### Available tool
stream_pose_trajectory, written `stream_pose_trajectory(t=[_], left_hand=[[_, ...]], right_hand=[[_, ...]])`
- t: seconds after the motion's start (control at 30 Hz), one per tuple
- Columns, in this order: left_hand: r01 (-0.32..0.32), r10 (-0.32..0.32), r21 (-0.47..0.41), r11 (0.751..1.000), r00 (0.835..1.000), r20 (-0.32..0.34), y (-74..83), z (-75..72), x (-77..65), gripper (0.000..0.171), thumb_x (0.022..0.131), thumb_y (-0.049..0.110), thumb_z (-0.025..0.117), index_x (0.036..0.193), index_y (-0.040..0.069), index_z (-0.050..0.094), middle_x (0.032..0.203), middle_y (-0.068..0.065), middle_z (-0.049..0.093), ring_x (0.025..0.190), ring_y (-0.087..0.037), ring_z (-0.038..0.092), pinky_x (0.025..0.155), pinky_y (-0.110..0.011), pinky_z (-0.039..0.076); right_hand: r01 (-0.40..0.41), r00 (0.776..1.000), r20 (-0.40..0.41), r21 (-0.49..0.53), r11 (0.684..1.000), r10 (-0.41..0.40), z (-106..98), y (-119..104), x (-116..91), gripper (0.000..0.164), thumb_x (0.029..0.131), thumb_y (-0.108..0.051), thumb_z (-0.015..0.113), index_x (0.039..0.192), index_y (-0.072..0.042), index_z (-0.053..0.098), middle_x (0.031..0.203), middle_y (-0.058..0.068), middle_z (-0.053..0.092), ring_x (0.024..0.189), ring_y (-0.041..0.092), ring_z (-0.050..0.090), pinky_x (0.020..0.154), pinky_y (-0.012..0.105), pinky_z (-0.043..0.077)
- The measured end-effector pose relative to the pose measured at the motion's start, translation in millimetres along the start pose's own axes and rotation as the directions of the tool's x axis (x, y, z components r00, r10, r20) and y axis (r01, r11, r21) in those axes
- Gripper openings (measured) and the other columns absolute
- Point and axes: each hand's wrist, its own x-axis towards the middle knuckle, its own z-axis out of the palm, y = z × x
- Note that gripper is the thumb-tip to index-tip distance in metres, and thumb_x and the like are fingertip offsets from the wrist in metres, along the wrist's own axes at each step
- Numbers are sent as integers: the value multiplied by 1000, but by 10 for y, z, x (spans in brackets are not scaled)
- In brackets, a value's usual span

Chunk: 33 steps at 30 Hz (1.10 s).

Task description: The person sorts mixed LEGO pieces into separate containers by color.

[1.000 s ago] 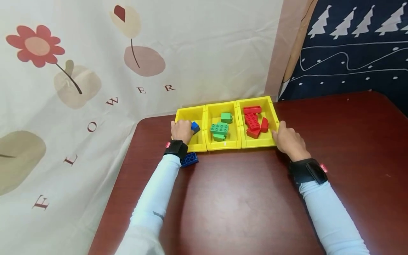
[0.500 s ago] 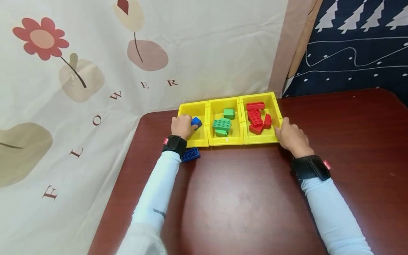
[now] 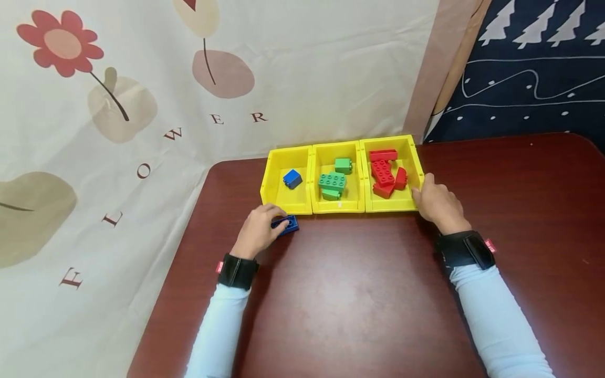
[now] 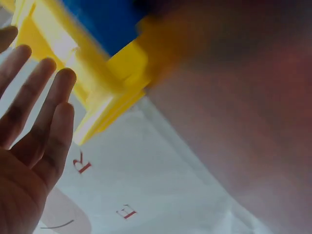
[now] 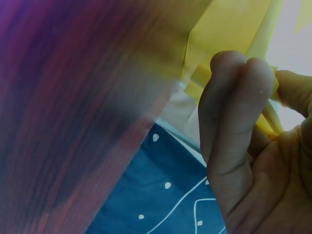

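Note:
My left hand [image 3: 257, 231] reaches over a dark blue toy building brick [image 3: 291, 224] on the table, just in front of the left yellow bin [image 3: 275, 168]. Its fingers look straight and spread in the left wrist view, and they partly cover the brick; contact cannot be made out. My right hand [image 3: 439, 203] grips the outer side of the right yellow bin [image 3: 405, 149] between thumb and fingers [image 5: 229, 107]. One blue brick [image 3: 292, 179] lies in the left bin. Green bricks [image 3: 332, 181] fill part of the middle bin [image 3: 322, 157], and several red bricks [image 3: 383, 172] lie in the right bin.
The three bins stand side by side at the back of the brown table [image 3: 350, 294]. Behind them hangs a pale cloth [image 3: 321, 68] with flower prints. A dark blue cloth [image 3: 529, 94] with white trees hangs at the back right.
My left hand has let go of the left bin's side and moved toward me, down to the dark blue brick. My right hand keeps its hold on the right bin.

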Motion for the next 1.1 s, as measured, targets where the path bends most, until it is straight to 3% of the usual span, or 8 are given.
stream_pose_trajectory(t=[0.17,0.43,0.8,0.93,1.1], left_hand=[[30,-34,73,997,998,45,-16,120,-146,23,85,21,77,104,9,75,111,-8,69,101,-26,62,94,-40,53],[101,-104,45,994,992,66,39,131,-157,20,84,13,77,103,6,76,112,-10,67,104,-27,61,94,-40,54],[73,-77,43,996,992,96,65,92,-99,22,84,12,77,106,8,76,112,-9,72,105,-27,63,93,-41,54],[53,-57,35,998,993,102,63,9,-138,22,84,12,77,105,8,76,110,-9,73,102,-26,63,91,-40,55],[36,-37,11,999,998,60,94,-268,-138,24,83,11,79,105,6,75,109,-11,73,97,-27,64,87,-40,57]], right_hand=[[-2,1000,19,6,1000,2,-4,3,-5,57,105,-36,38,136,8,21,89,22,43,81,38,51,67,42,42],[-7,1000,27,17,1000,6,32,56,-33,56,105,-36,39,135,8,21,88,21,43,78,36,51,64,38,41],[-6,1000,-7,1,1000,6,-16,93,-53,56,105,-35,38,135,9,21,87,22,43,79,38,51,64,39,41],[-3,1000,2,-3,1000,3,-20,76,-50,57,105,-35,38,136,9,21,88,22,43,80,38,51,64,39,41],[20,1000,-13,-2,1000,-20,-11,3,-36,54,104,-34,40,135,8,23,87,21,43,78,36,52,63,38,41]])
